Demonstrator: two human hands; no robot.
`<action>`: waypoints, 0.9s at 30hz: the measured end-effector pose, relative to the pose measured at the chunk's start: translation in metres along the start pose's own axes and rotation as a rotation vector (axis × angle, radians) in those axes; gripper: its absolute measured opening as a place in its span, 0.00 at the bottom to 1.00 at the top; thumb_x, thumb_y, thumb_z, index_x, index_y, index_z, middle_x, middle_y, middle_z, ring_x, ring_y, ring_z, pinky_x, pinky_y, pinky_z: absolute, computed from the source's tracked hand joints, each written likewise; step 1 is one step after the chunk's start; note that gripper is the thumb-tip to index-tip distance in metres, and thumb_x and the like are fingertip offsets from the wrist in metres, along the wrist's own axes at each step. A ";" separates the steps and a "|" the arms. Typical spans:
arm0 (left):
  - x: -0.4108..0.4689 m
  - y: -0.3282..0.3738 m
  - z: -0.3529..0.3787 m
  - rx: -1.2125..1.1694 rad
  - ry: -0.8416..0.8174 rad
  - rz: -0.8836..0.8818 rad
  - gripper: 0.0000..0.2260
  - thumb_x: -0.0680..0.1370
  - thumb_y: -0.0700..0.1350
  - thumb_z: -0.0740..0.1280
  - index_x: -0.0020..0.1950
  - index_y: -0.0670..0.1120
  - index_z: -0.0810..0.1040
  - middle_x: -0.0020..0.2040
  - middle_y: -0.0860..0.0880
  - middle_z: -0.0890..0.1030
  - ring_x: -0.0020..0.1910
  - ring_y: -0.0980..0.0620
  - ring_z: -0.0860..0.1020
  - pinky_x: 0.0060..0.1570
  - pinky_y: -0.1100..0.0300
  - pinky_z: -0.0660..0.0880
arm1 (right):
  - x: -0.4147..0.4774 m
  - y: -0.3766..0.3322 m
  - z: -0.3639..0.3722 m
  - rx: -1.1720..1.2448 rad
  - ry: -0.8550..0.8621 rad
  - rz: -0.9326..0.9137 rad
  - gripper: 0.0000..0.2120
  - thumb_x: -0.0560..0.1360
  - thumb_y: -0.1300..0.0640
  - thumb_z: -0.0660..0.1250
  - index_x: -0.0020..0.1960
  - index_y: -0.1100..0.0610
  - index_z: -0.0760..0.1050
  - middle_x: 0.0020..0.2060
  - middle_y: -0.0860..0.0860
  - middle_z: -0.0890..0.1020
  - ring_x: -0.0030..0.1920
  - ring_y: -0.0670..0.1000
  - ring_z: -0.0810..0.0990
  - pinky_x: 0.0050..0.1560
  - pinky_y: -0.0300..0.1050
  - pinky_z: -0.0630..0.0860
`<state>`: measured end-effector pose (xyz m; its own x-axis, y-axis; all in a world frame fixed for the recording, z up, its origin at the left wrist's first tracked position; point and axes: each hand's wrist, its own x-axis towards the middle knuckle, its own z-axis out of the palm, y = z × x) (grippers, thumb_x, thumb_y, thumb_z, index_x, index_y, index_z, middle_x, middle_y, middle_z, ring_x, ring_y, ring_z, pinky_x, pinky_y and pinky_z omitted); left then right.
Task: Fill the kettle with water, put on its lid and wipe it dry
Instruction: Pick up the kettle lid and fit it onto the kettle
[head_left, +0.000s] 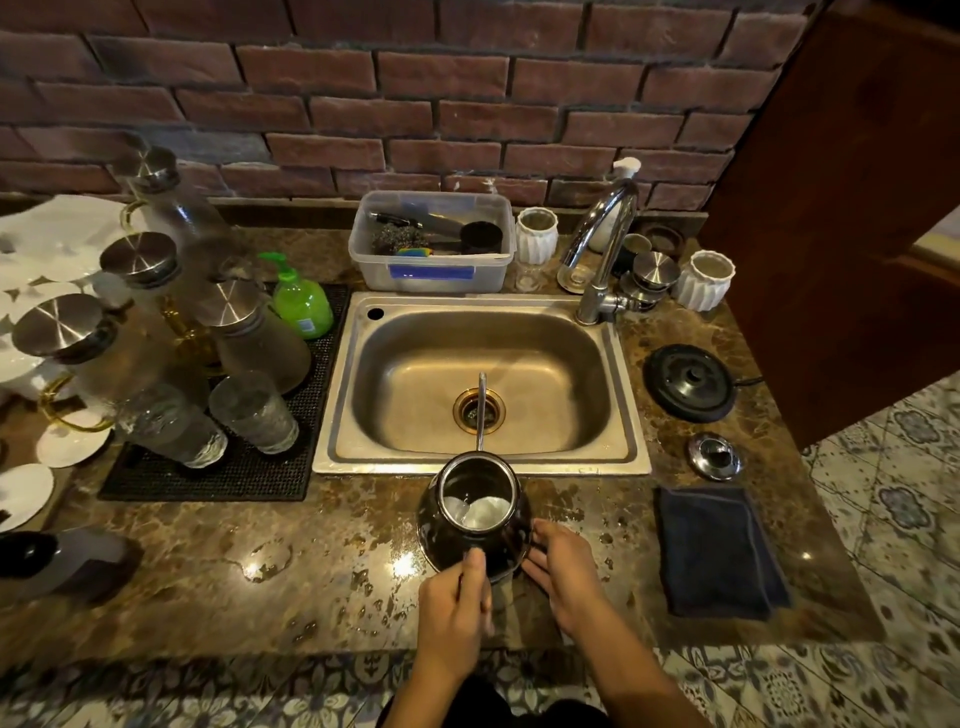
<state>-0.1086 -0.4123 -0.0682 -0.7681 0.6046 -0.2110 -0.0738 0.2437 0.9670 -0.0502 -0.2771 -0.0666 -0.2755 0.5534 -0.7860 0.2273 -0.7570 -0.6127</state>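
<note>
While two hands hold one kettle (475, 512).

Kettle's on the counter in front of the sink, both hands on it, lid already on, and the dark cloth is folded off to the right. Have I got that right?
Not quite: the lid is not on. The head view shows it lying on the counter right of the sink, above the dark cloth, and the kettle is open at the top. The rest holds: left hand and right hand are both on the kettle.

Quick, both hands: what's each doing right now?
Left hand: closed on the kettle handle.
Right hand: open, fingers resting against the kettle's side.
</note>
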 end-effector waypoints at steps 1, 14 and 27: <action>0.000 0.001 -0.003 0.011 -0.034 -0.008 0.29 0.79 0.63 0.57 0.27 0.45 0.74 0.21 0.42 0.74 0.22 0.46 0.76 0.29 0.56 0.73 | 0.000 0.000 0.000 0.000 0.003 -0.005 0.11 0.83 0.62 0.58 0.52 0.59 0.80 0.48 0.54 0.86 0.52 0.53 0.85 0.50 0.45 0.80; 0.006 0.045 -0.041 0.434 -0.373 -0.084 0.30 0.79 0.67 0.53 0.40 0.48 0.85 0.27 0.56 0.80 0.32 0.60 0.78 0.33 0.69 0.67 | 0.006 0.006 0.003 -0.030 0.006 -0.014 0.12 0.82 0.59 0.60 0.56 0.62 0.81 0.48 0.57 0.88 0.52 0.54 0.87 0.58 0.50 0.82; 0.009 0.123 -0.070 1.077 -0.453 0.277 0.24 0.79 0.69 0.55 0.60 0.55 0.79 0.53 0.56 0.83 0.48 0.56 0.80 0.50 0.54 0.79 | 0.010 -0.014 -0.019 -0.190 -0.024 -0.104 0.08 0.81 0.59 0.59 0.49 0.54 0.78 0.34 0.50 0.78 0.36 0.48 0.78 0.40 0.42 0.79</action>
<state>-0.1690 -0.4300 0.0586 -0.3642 0.8959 -0.2545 0.7946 0.4415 0.4169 -0.0381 -0.2547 -0.0674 -0.3283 0.6146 -0.7172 0.3679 -0.6162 -0.6964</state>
